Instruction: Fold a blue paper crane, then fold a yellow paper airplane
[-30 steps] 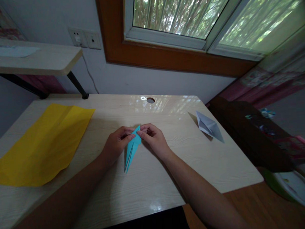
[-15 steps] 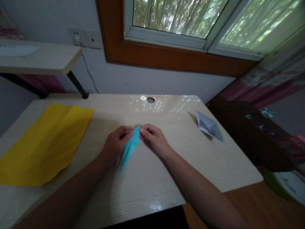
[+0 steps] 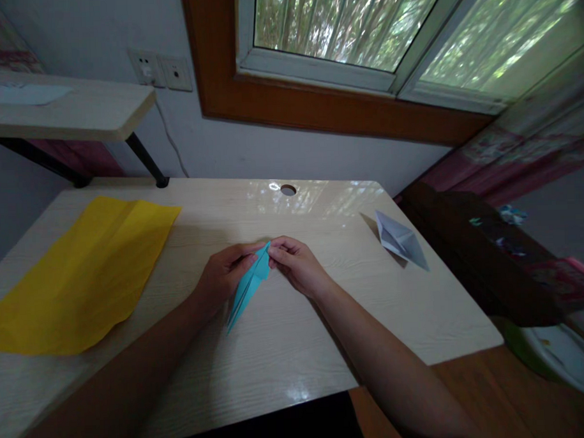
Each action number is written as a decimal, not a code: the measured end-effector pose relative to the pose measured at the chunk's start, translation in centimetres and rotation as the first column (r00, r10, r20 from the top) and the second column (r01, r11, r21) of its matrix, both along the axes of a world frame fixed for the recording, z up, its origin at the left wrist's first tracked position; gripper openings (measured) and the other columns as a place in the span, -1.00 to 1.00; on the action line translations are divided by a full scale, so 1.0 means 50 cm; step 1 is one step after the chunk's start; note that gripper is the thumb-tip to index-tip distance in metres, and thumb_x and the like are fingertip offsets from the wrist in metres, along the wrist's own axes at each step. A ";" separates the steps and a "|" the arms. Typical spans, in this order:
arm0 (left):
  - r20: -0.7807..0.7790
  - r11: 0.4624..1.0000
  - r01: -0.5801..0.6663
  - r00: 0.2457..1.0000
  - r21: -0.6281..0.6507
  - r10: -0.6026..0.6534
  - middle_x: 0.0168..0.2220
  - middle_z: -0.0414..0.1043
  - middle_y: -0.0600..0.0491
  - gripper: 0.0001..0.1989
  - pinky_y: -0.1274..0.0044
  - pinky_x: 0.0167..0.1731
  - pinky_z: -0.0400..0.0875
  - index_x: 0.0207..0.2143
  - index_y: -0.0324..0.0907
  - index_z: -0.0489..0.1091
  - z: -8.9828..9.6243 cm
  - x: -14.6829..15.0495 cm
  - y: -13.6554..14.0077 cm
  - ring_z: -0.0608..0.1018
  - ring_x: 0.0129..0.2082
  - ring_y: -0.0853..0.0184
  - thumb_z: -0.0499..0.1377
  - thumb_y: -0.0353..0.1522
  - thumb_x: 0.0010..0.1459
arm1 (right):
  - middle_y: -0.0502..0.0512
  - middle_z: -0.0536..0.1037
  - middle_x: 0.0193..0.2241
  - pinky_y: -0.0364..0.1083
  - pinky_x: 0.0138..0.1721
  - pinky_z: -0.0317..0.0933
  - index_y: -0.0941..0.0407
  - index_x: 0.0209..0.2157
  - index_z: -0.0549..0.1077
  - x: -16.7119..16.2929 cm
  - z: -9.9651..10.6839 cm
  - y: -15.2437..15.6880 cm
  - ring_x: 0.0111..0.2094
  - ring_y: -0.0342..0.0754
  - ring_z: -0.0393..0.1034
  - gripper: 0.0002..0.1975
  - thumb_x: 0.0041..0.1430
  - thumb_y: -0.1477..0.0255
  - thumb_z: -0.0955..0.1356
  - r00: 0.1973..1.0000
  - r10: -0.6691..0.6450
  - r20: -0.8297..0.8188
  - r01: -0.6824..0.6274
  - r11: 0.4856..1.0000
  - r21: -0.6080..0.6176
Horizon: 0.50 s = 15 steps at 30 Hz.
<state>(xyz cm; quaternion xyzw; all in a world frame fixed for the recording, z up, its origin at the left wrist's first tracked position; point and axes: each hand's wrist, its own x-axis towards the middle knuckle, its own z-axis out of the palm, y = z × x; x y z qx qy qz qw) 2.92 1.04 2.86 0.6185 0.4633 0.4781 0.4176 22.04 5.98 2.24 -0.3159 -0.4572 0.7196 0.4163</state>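
Note:
A narrow piece of folded turquoise paper (image 3: 250,285) slants over the middle of the desk, its long point toward me. My left hand (image 3: 226,267) grips its left side, with the thumb on top and the fingers partly hidden behind. At the upper tip, my right hand (image 3: 296,262) pinches the paper's edge between thumb and fingers. Layers of the folds show along the lower half of the paper.
Yellow paper (image 3: 97,277) lies flat on the desk (image 3: 277,347) at left. A folded white paper (image 3: 400,239) sits near the right edge. A raised shelf (image 3: 91,114) stands at the back left, and a round cable hole (image 3: 288,190) is at the back.
The fingers of my left hand have straightened slightly along the paper's upper edge. The paper's upper tip and my right hand have shifted a little to the right.

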 end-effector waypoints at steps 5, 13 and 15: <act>-0.043 0.998 0.029 0.999 0.049 -0.027 0.01 0.60 0.05 -0.70 0.47 0.00 0.47 0.08 -0.01 0.53 -0.002 -0.005 0.000 0.60 0.01 0.26 0.17 -0.28 0.33 | -0.04 0.54 -0.48 -0.16 -0.34 0.26 0.09 -0.33 0.62 0.005 0.004 0.001 -0.43 -0.18 0.37 -0.72 -0.04 0.25 0.60 0.999 0.033 -0.019 -0.033 0.998 -0.046; -0.136 0.995 0.034 0.991 0.099 -0.021 -0.07 0.62 0.04 -0.70 0.48 -0.08 0.47 0.08 -0.01 0.53 -0.003 -0.008 0.002 0.61 -0.11 0.29 0.15 -0.31 0.35 | -0.04 0.54 -0.47 -0.15 -0.33 0.26 0.08 -0.32 0.62 0.010 0.005 0.002 -0.42 -0.18 0.37 -0.75 -0.01 0.26 0.59 0.998 0.062 -0.014 -0.062 0.997 -0.048; -0.138 0.994 0.035 0.990 0.102 -0.020 -0.07 0.62 0.05 -0.70 0.48 -0.07 0.46 0.08 -0.01 0.53 -0.002 -0.008 0.002 0.60 -0.12 0.29 0.15 -0.31 0.35 | -0.04 0.54 -0.47 -0.15 -0.33 0.26 0.08 -0.32 0.62 0.010 0.005 0.001 -0.43 -0.19 0.37 -0.75 -0.01 0.27 0.59 0.998 0.065 -0.016 -0.065 0.997 -0.050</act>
